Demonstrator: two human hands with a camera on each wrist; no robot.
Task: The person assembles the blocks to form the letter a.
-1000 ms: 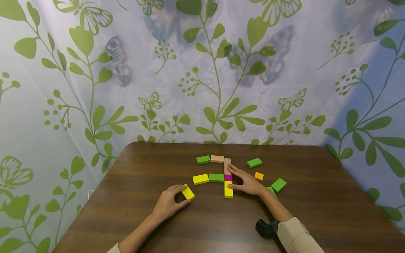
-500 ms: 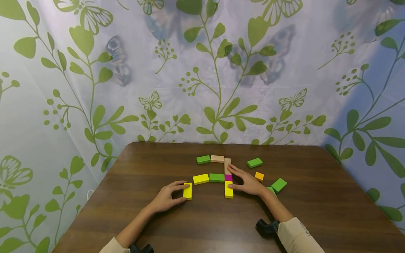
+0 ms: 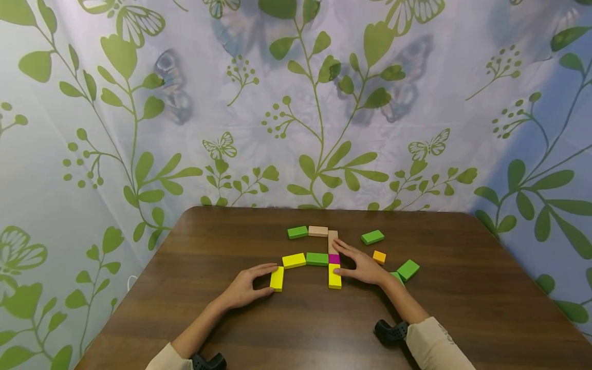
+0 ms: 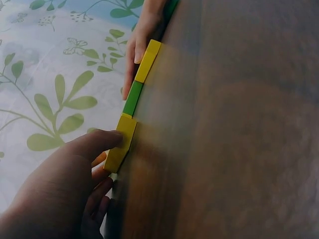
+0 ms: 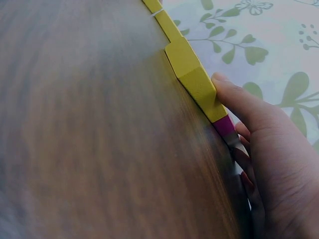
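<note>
My left hand (image 3: 242,289) pinches a yellow block (image 3: 277,279) between thumb and fingers. The block lies lengthwise away from me, its far end at the left end of another yellow block (image 3: 294,261). A green block (image 3: 317,259) continues that row to a small magenta block (image 3: 334,258). The thumb of my right hand (image 3: 363,266) touches a yellow block (image 3: 335,281) below the magenta one, while its fingers rest along a pale wooden block (image 3: 332,241) above it. In the right wrist view the thumb lies against the yellow block (image 5: 197,84), with the fingers partly hidden.
Another pale block (image 3: 318,232) and a green block (image 3: 297,233) run left from the column's far end. Right of my right hand lie an orange block (image 3: 379,257) and several loose green blocks (image 3: 372,237). A patterned curtain (image 3: 296,128) hangs behind the brown table (image 3: 296,329).
My left hand has turned the yellow block from slanted to nearly straight, then slid it slightly right to the end of the row. My right hand has stayed in place.
</note>
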